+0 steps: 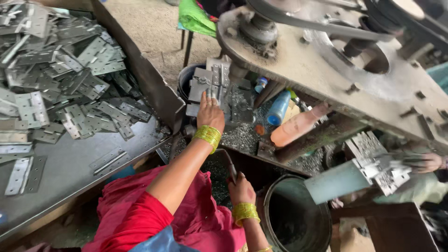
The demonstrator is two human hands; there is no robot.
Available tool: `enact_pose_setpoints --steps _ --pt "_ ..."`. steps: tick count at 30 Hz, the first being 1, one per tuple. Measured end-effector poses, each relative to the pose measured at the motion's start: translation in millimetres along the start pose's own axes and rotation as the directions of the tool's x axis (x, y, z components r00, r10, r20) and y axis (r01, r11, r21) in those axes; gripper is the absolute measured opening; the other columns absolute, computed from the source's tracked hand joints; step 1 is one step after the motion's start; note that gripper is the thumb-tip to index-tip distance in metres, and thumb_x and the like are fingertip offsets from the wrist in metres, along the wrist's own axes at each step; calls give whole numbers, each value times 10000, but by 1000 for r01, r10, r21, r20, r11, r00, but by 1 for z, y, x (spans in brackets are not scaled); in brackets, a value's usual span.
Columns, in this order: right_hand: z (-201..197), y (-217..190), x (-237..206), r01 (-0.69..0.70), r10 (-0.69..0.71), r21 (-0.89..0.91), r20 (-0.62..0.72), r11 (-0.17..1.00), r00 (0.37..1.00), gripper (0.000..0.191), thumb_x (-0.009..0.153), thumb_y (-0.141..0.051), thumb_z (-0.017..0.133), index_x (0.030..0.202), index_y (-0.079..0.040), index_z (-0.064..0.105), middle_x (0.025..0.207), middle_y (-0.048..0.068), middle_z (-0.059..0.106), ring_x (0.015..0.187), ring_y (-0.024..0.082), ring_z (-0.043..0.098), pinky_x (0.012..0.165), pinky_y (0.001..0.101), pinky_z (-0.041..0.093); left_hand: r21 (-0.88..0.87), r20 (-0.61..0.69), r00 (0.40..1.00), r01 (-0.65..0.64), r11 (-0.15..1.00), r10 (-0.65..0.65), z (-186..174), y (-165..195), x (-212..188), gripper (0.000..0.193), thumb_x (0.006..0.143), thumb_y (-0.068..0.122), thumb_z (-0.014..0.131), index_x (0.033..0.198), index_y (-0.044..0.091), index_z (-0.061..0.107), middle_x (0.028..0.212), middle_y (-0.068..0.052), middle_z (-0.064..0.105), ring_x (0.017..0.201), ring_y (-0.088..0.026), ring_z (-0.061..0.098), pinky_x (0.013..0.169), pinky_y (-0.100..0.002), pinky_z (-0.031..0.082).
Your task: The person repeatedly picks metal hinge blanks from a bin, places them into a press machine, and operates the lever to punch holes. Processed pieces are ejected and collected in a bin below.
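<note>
left grip [210,112] lies flat, fingers spread, on metal hinges [212,84]; right grip [241,189] closed around a dark lever [229,163].

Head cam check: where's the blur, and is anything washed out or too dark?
Head view: soft, even daylight; the left hand on the hinge stack is sharp; the hinges at the right edge are smeared by motion blur; the bucket interior is dark; the machine plate shows mild glare.

The hinges [212,86] under my left grip [210,113] are flat grey metal plates with rows of punched screw holes, stacked unevenly and overlapping, lying opened out. My right grip [241,189] closes on a dark lever handle [230,167] (its lower end hidden), which stands tilted beside a round bucket.
</note>
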State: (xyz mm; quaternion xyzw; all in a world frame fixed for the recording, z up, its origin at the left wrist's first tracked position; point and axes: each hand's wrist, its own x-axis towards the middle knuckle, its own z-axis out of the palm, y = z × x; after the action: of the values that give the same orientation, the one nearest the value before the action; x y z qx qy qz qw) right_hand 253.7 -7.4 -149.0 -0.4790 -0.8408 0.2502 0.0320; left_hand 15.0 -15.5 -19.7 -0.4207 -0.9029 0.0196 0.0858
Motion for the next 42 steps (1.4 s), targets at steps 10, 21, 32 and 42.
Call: enact_pose_setpoints --steps 10,21,32,42 --pt "-60 -26 25 238 -236 56 -34 970 971 465 886 -486 651 1179 -125 651 1018 257 736 1017 435 697 848 524 536 -15 54 999 6 1000 -5 -8 -11 28 413 1001 228 455 1304 50 673 1632 -155 357 1535 -344 233 1258 -501 36" --pt "-59 -31 16 66 -66 4 37 998 997 555 848 -480 686 1267 -123 615 1084 240 716 1063 422 679 877 506 538 -84 135 991 4 996 7 -9 -14 26 446 1005 211 437 1397 59 585 1656 -108 303 1569 -345 152 1235 -545 2" --pt "-1 2 4 52 -51 23 -32 998 998 472 866 -411 660 1222 -103 621 974 252 725 972 449 689 818 543 542 -68 20 999 48 996 -47 12 -5 63 529 993 252 384 1474 81 521 1652 -66 320 1511 -330 202 1192 -610 -20" --pt "-97 -69 0 360 -341 -18 -370 933 864 502 859 -344 686 1243 -35 588 1016 250 704 915 449 684 734 527 534 -88 40 999 -18 996 21 -4 -15 19 393 997 241 521 1324 84 673 1628 -110 408 1557 -322 244 1244 -578 13"
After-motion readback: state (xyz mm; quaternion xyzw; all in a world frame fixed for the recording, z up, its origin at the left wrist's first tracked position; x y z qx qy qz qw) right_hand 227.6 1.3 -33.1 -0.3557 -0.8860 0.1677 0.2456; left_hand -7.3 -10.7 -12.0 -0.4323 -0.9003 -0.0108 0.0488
